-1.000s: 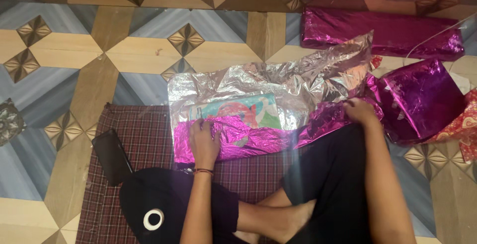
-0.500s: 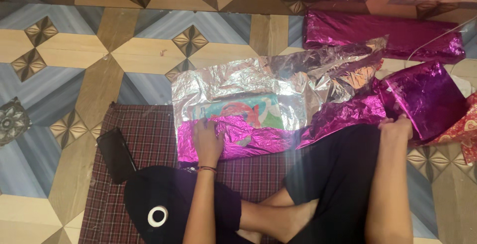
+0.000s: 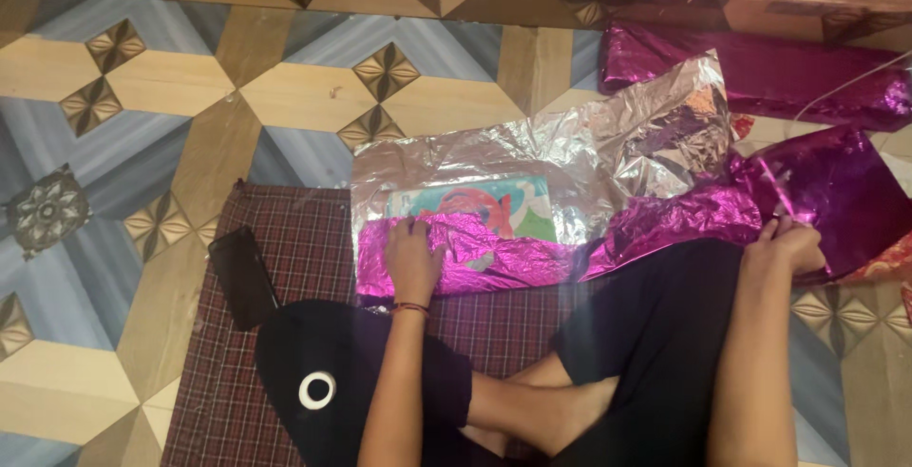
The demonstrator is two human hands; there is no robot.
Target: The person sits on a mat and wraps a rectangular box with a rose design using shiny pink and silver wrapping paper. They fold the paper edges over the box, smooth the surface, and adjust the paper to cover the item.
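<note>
A flat box with a colourful picture (image 3: 484,209) lies on a crinkled sheet of foil wrapping paper (image 3: 589,158), silver inside and magenta outside. The near magenta flap (image 3: 494,258) is folded up over the box's front edge. My left hand (image 3: 411,260) presses that flap flat against the box. My right hand (image 3: 785,245) is far to the right and pinches the magenta edge of the same sheet beside a wrapped magenta parcel (image 3: 836,196).
A long magenta-wrapped package (image 3: 760,68) lies at the back right near the wall. A dark phone (image 3: 242,277) rests on the checked maroon mat (image 3: 285,353). A roll of clear tape (image 3: 317,390) sits on my black-clothed knee. Red patterned paper (image 3: 888,263) peeks at the right edge.
My right hand slid rightward along the magenta edge, pulling the sheet taut, and now grips it near the wrapped parcel. My left hand stayed pressed on the folded flap.
</note>
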